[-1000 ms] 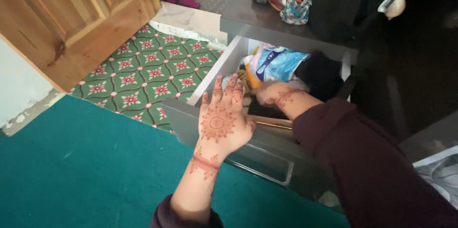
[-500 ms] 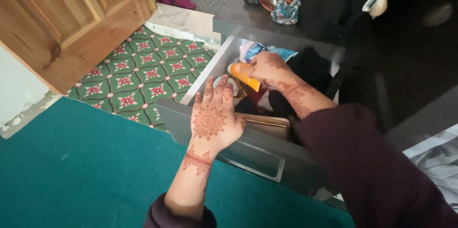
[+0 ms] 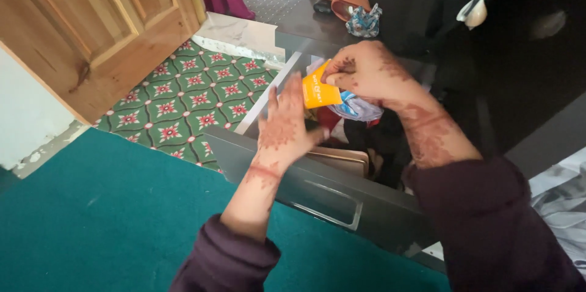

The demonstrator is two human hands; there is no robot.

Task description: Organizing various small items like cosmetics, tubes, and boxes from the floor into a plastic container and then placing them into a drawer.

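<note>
Orange tube (image 3: pixel 320 91) is up above the open grey drawer (image 3: pixel 317 191), pinched at its top end by the right hand (image 3: pixel 366 72) w/ fingers curled tight round it. Left hand (image 3: pixel 284 127) sits at 7 o'clock from the tube, fingers straight & together, holding nothing, fingertips near the tube. Blue packet (image 3: pixel 357 107) at 4 o'clock.

Drawer (image 3: pixel 317 191) open at centre frame, packed: clothes, blue-white packet (image 3: pixel 357 107), flat tan box (image 3: pixel 342 160) along the front wall. Little gap between items. Left hand (image 3: pixel 284 127) and right hand (image 3: pixel 366 72) holding the orange tube (image 3: pixel 320 92) fill the space above it. Dark shelf top (image 3: pixel 305 20) overhangs the rear. Teal carpet (image 3: pixel 104 219) lower left is open; wooden door (image 3: pixel 91 29) bounds upper left.
</note>
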